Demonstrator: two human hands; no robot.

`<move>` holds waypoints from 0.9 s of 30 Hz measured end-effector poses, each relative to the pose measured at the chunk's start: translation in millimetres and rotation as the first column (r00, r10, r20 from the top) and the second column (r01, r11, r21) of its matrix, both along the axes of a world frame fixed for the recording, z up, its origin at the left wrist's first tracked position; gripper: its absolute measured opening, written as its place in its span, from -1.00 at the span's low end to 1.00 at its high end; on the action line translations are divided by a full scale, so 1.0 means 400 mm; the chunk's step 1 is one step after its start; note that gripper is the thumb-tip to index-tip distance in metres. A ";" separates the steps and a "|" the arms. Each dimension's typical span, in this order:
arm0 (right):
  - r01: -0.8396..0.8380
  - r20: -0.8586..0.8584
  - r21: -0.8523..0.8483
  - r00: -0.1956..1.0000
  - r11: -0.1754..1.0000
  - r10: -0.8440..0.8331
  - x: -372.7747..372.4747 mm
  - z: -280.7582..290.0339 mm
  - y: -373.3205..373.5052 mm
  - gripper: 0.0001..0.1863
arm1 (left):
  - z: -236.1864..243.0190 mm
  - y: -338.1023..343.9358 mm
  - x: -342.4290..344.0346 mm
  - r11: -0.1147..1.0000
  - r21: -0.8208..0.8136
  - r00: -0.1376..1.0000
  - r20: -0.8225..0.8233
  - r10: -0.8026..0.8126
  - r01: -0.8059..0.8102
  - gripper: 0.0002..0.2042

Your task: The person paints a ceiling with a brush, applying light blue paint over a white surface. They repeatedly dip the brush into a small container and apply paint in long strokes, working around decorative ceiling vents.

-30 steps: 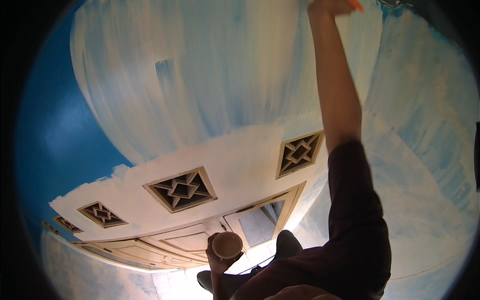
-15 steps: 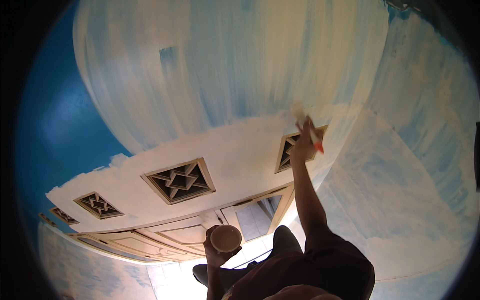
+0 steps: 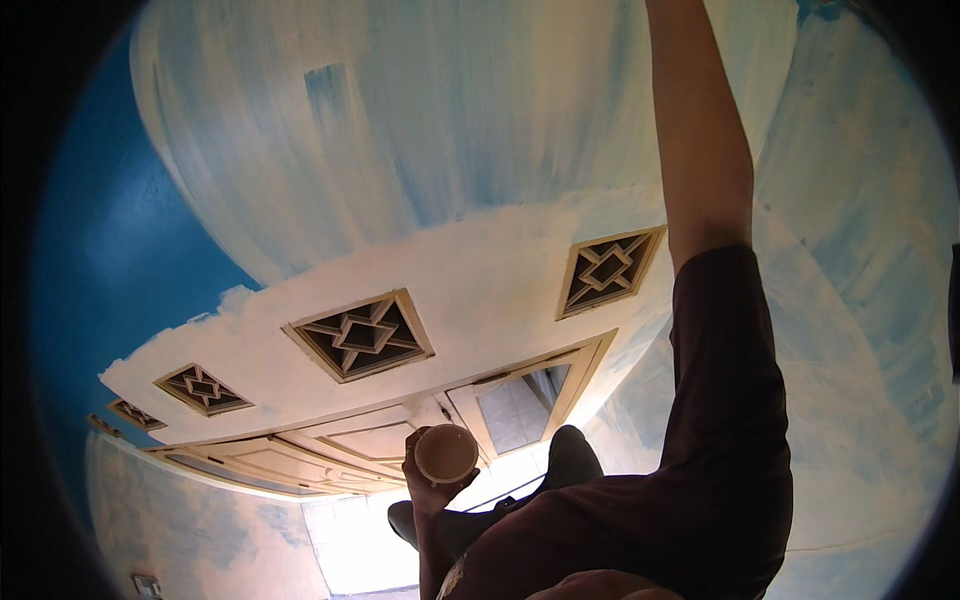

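Note:
My left hand (image 3: 426,490) is wrapped round a round tub (image 3: 447,455) of pale cream paint, held low in front of my body with its mouth facing up. My right arm (image 3: 705,150) stretches up past the upper edge of the head view. The right hand lies beyond that edge, so neither its fingers nor anything in them can be seen. Ahead is a wall (image 3: 480,130) with streaky cream strokes over light blue, and a smoother pale band lower down.
Square vents with lattice grilles (image 3: 362,335) run along the pale band. Below them are panelled cream doors (image 3: 365,440), one part with a glass pane (image 3: 515,412). Solid blue wall (image 3: 110,220) covers the left; a patchy blue-and-cream wall (image 3: 850,300) stands at right. Bright floor tiles (image 3: 365,545) show below.
My right hand, holding a paintbrush near the right vent, has swung upward out of view with its arm now straight. The left hand and tub have stayed nearly in place.

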State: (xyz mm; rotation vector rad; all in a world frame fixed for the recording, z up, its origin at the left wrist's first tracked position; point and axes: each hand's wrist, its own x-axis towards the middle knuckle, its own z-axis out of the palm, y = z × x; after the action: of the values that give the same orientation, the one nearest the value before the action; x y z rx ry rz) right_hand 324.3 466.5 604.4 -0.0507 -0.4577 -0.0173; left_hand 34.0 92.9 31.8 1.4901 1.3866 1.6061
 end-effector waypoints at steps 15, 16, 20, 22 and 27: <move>-0.069 0.286 -0.423 0.936 0.903 0.205 0.019 -1.079 -0.223 -0.91 | 0.040 -0.026 0.004 0.999 -0.020 0.996 -0.084 -0.026 0.025 -0.28; -0.112 0.394 -0.166 0.903 0.980 0.170 0.056 -0.984 -0.198 -0.86 | 0.040 -0.028 0.001 0.999 -0.038 0.997 -0.071 -0.027 0.025 -0.28; 0.365 0.705 0.187 0.597 0.912 -0.383 0.122 -0.493 -0.127 -0.77 | 0.029 -0.038 -0.009 0.998 -0.055 0.998 -0.064 0.005 -0.008 -0.27; 0.664 0.681 0.388 0.261 0.639 -0.684 0.252 -0.235 -0.062 -0.68 | 0.022 -0.001 -0.004 1.000 -0.001 0.998 -0.062 -0.008 0.008 -0.26; 0.382 0.834 0.447 0.150 0.809 -0.531 0.086 -0.018 -0.157 -0.89 | 0.021 0.009 0.012 0.998 0.024 0.997 0.044 0.064 -0.065 -0.24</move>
State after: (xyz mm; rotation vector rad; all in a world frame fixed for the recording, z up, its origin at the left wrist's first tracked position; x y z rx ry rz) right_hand 358.6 403.7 597.1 -0.0454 -1.6799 -0.7639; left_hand 39.0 96.4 40.4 1.4304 1.4088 1.6915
